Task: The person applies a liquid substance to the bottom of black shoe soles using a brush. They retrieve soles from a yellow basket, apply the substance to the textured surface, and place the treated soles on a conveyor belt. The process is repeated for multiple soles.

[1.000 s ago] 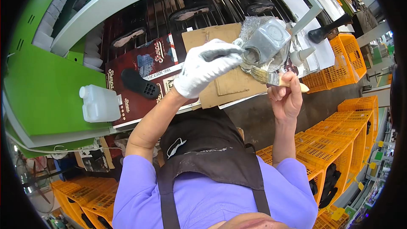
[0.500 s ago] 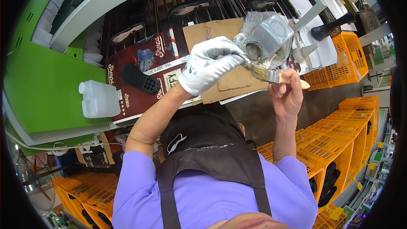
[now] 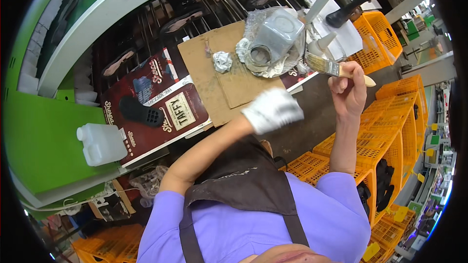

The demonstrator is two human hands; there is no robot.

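A flat paintbrush [image 3: 333,68] with pale bristles, a metal ferrule and a light wooden handle is pinched in my bare right hand [image 3: 349,84], its bristles pointing left. My left hand [image 3: 274,110], in a stained white glove, is over the near edge of a cardboard sheet [image 3: 195,54]; motion smears its fingers. A crumpled whitish ball [image 3: 223,62] lies on the cardboard. Right of it, a clear square plastic container [image 3: 280,34] sits tilted in crinkled plastic film, its round opening toward me. Close to the bristles stands a white nozzle bottle [image 3: 321,44].
A black shoe sole [image 3: 141,111] and a white jug [image 3: 101,144] are on the left, beside a green machine [image 3: 53,136]. Black footwear [image 3: 183,19] rests on the metal-bar rack behind. Orange crates [image 3: 375,136] line the right side.
My left hand has drawn back toward me from the bristles and container. My right hand has lifted the brush up and right, away from the container. The crumpled ball is now visible. The view has shifted.
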